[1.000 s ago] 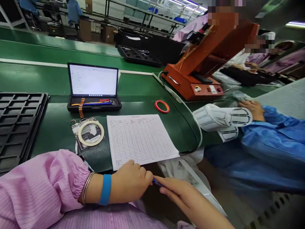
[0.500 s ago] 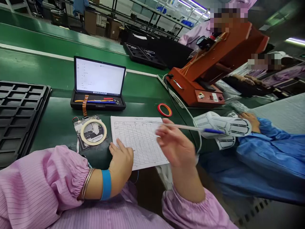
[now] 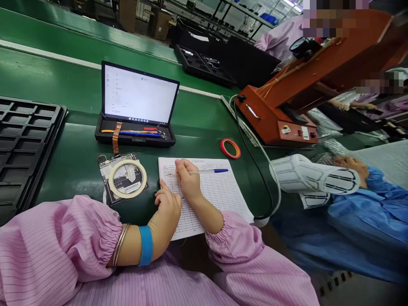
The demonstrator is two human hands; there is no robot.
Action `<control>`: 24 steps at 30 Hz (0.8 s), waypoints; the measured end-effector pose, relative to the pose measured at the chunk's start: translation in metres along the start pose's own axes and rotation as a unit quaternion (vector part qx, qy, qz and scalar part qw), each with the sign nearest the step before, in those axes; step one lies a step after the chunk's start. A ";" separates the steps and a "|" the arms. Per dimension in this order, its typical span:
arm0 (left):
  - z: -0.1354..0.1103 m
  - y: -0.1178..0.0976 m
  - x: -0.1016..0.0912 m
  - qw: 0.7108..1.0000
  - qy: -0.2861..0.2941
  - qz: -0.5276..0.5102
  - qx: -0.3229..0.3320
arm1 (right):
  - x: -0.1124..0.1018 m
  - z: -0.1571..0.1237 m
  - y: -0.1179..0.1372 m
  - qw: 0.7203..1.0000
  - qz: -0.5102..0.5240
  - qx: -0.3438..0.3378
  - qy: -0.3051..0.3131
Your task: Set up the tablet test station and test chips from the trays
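A printed table sheet point(image 3: 219, 191) lies on the green bench in front of me. My right hand point(image 3: 188, 180) is closed on a clear pen with a blue cap point(image 3: 207, 171); its tip rests near the sheet's upper left corner. My left hand point(image 3: 167, 208) lies on the sheet's left edge with its fingers spread flat. Left of the sheet a roll of pale tape point(image 3: 127, 178) sits on a circuit board point(image 3: 111, 165). An orange flex cable point(image 3: 116, 138) runs from the board up to a lit tablet screen point(image 3: 140, 95) standing in a black tray.
A black compartment tray point(image 3: 22, 140) lies at far left. A red tape ring point(image 3: 230, 148) lies right of the sheet, beside an orange machine point(image 3: 277, 123) with a cable. At right a person in a blue sleeve point(image 3: 366, 212) sits beside white label rolls point(image 3: 306, 174).
My right hand came up from below the bench edge with the pen, swung over the sheet and set the pen tip at its top left. My left hand spread flat on the sheet's edge.
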State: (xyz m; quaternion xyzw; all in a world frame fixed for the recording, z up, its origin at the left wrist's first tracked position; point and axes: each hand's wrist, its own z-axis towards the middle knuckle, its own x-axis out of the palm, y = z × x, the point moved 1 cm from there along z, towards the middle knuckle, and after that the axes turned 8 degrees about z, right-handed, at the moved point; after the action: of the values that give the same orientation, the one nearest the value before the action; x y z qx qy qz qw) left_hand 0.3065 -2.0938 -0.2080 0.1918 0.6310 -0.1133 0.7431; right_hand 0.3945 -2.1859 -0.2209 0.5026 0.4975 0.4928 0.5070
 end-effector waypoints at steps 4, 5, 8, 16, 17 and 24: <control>-0.002 -0.001 0.000 1.000 0.019 0.014 0.006 | 0.002 0.001 0.000 1.000 0.021 0.006 0.012; -0.002 -0.001 -0.001 0.999 0.026 0.020 0.011 | 0.002 0.001 0.000 1.000 0.022 0.007 0.013; 0.000 0.000 -0.005 0.999 0.034 0.015 0.020 | 0.000 0.002 0.002 0.999 0.023 0.021 0.027; 0.001 -0.010 0.000 0.998 -0.001 0.060 0.012 | -0.006 -0.001 0.000 0.997 -0.019 0.034 0.066; 0.001 -0.012 0.002 0.998 -0.009 0.061 0.013 | -0.006 -0.001 -0.001 0.997 -0.025 0.033 0.067; 0.003 -0.016 0.010 0.998 -0.042 0.047 0.014 | -0.006 0.004 -0.002 0.998 -0.010 0.033 0.057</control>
State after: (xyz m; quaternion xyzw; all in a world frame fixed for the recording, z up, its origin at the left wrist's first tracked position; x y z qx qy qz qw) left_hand 0.3046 -2.1085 -0.2196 0.2269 0.5875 -0.0956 0.7709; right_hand 0.3986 -2.1919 -0.2231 0.4848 0.5468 0.4988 0.4661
